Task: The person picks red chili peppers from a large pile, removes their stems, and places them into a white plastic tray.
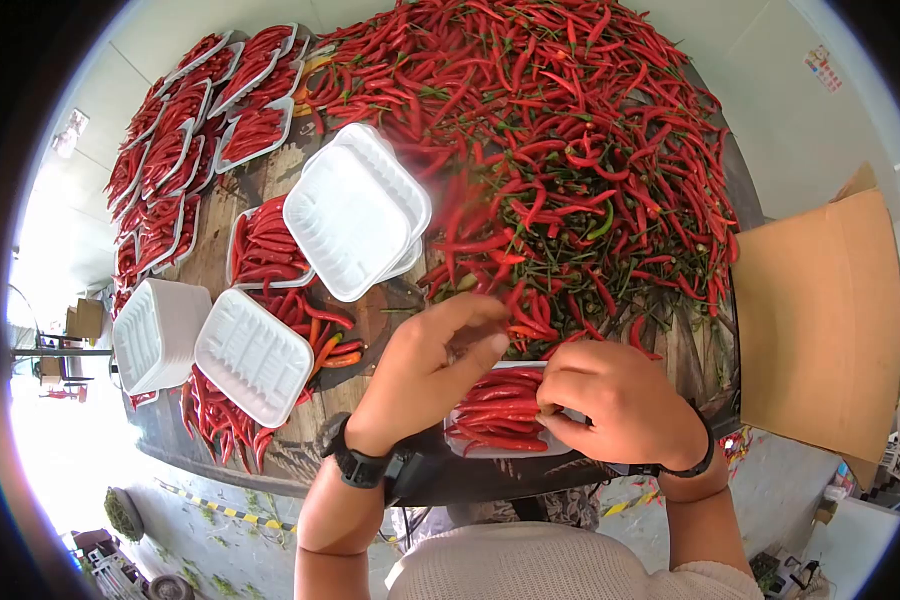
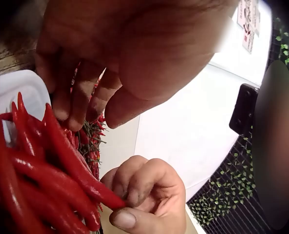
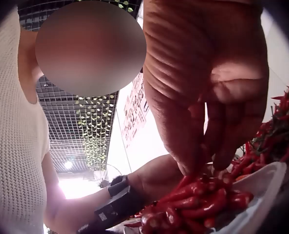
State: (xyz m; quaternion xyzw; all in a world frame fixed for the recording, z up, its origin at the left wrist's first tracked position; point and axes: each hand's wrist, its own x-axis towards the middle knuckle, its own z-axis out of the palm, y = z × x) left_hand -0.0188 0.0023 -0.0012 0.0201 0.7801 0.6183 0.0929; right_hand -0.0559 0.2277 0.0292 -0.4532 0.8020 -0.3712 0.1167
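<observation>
Chili peppers (image 1: 500,408), red and glossy, are lying side by side in a white plastic tray (image 3: 261,197) at the table's near edge, directly before a person in a knitted top (image 1: 530,560). The right hand (image 1: 615,400) is pinching the end of one red chili (image 2: 75,163) between thumb and fingers above the tray. Apart from it, the left hand (image 1: 425,365) is hovering by the tray's left side, its fingers bending loosely. Beyond, a broad heap of chilies (image 1: 570,150) is covering much of the wooden table (image 1: 375,325). Stacked white trays (image 1: 355,215) are sitting to the left, chili-filled trays (image 1: 255,135) are crowding the far-left side, and a cardboard box (image 1: 820,330) is standing at right.
</observation>
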